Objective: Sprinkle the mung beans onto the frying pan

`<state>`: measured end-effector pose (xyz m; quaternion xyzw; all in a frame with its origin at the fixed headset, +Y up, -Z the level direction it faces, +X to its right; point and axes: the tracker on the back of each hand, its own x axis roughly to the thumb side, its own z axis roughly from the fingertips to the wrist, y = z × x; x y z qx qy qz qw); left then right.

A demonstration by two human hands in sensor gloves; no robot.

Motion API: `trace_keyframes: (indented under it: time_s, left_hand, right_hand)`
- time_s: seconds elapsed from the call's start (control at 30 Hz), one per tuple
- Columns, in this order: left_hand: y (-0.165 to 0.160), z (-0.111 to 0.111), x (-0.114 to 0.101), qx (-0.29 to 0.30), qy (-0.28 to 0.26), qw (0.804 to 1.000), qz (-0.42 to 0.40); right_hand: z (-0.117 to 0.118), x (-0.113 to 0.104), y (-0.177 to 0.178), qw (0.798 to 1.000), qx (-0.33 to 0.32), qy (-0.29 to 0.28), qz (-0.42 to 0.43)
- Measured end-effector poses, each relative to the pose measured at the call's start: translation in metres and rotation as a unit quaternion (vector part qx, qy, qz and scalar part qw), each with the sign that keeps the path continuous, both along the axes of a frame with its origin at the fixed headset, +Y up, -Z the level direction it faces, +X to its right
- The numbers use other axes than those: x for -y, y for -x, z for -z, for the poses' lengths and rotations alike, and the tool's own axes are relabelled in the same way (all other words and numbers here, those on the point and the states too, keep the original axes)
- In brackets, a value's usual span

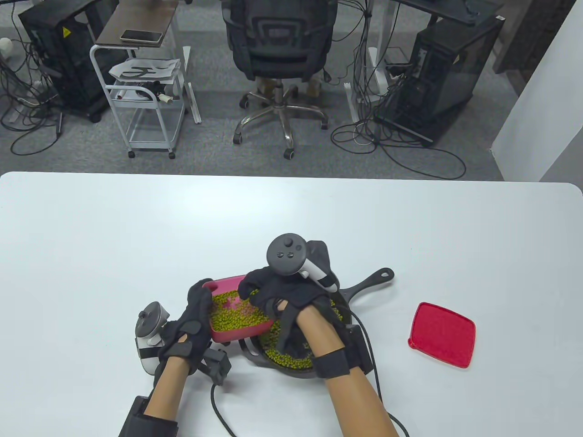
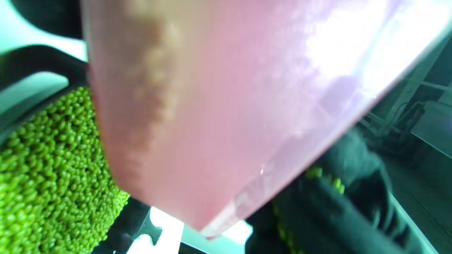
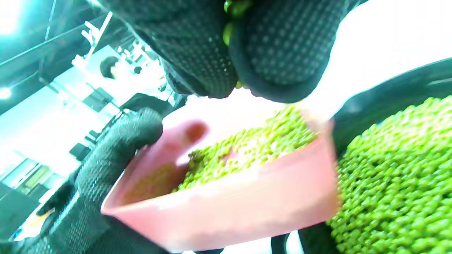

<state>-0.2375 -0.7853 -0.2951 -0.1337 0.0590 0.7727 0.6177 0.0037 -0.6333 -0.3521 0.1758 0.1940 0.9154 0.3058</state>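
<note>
My left hand [image 1: 191, 321] grips the pink container [image 1: 234, 314] by its left wall, fingers wrapped over the rim, and holds it tilted above the near-left edge of the frying pan [image 1: 346, 296]. The container carries a bed of mung beans [image 1: 230, 312], heaped toward its lower, pan-side wall. My right hand [image 1: 291, 296] reaches into the container from above — in the right wrist view my fingertips [image 3: 282, 49] are pressed together, pinching a few beans [image 3: 231, 8] between them, just over the pile in the container [image 3: 233, 208]. The black pan sits on the white table [image 1: 91, 255], its handle pointing up and to the right, and it already holds a thick layer of beans [image 1: 291, 357] that shows below my right wrist. From the left wrist view the container's pink underside [image 2: 219, 106] fills most of the frame, blurred, with the pan's beans [image 2: 53, 176] spread out to its left. The red lid [image 1: 442, 334] lies flat on the table to the right of the pan, well apart from it — nothing touches it. Beyond the far edge of the table stands a black office chair [image 1: 280, 41] with a white cart [image 1: 145, 91] to its left.
</note>
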Motion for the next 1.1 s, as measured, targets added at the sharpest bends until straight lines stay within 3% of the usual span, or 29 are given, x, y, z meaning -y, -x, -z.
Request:
trace_keyframes:
  time_s: [0.23,0.67,0.9,1.1]
  left_hand:
    - [0.005,0.001,-0.001,-0.009,-0.001,1.000,0.003]
    - [0.005,0.001,-0.002,-0.006,-0.004,1.000,0.002]
    - [0.005,0.000,-0.002,-0.004,-0.004,1.000,0.003]
    - [0.005,0.000,-0.002,-0.003,-0.003,1.000,0.005]
  right_hand:
    - [0.005,0.017,-0.040,0.997,0.047,0.024,-0.049]
    - [-0.008,0.053,-0.059,0.982,0.005,0.114,-0.150]
    - [-0.009,0.057,-0.074,0.972,0.026,0.119,-0.203]
    - [-0.009,0.055,-0.079,0.972,0.031,0.122,-0.197]
